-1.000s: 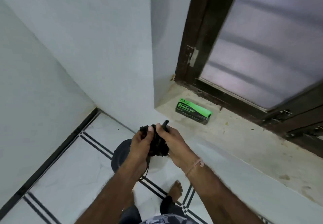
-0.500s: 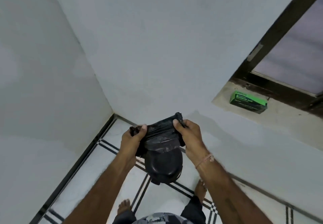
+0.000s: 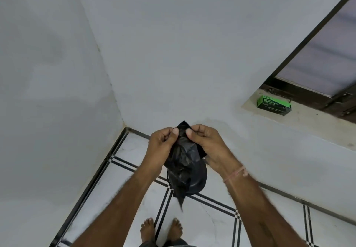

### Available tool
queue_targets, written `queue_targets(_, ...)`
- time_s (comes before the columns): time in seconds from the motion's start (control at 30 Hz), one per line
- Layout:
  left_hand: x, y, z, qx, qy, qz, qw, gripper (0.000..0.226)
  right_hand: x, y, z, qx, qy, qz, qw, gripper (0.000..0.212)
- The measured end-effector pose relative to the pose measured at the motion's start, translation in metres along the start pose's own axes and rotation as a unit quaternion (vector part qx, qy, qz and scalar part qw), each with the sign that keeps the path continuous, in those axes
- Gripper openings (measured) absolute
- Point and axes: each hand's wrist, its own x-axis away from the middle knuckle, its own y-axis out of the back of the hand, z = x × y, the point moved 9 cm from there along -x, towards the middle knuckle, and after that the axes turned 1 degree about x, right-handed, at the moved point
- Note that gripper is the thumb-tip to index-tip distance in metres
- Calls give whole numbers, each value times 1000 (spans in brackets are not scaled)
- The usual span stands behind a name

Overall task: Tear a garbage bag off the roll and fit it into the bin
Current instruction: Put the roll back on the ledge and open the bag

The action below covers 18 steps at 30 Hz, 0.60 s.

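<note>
Hands pinching black garbage bag (image 3: 182, 158), left hand (image 3: 160, 148), right hand (image 3: 208, 144), tight grip

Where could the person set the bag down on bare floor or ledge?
Free: floor tiles between the corner walls and the bin; ledge right of the green box. Crowded: around the feet.

Bare forearms, bare feet (image 3: 160, 231); pinkish thread band (image 3: 235, 174) on right wrist.

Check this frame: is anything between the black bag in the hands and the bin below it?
Nothing visible. Both hands, left hand and right hand, pinch the crumpled garbage bag at its top, and it hangs directly above the black bin on the floor. The bag's mouth looks unopened.
</note>
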Motion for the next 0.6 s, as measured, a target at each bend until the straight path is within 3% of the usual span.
queue_targets(0.1, 10, 1, 4, 19, 19, 16, 1000, 26, 14, 11, -6, 0, -13, 5, 1000, 21)
queue_targets(0.43, 39, -15, -3, 35, 49, 61, 996, 23, 37, 21, 11, 66, 37, 16, 997, 3)
queue_targets(0.5, 42, -15, -5, 49, 46, 34, 997, 21, 38, 30, 12, 99, 67, -62, 991, 10)
queue_targets(0.6, 44, -13, -6, 52, 29, -32, 998, 27, 60, 38, 25, 199, 172, -227, 938, 16)
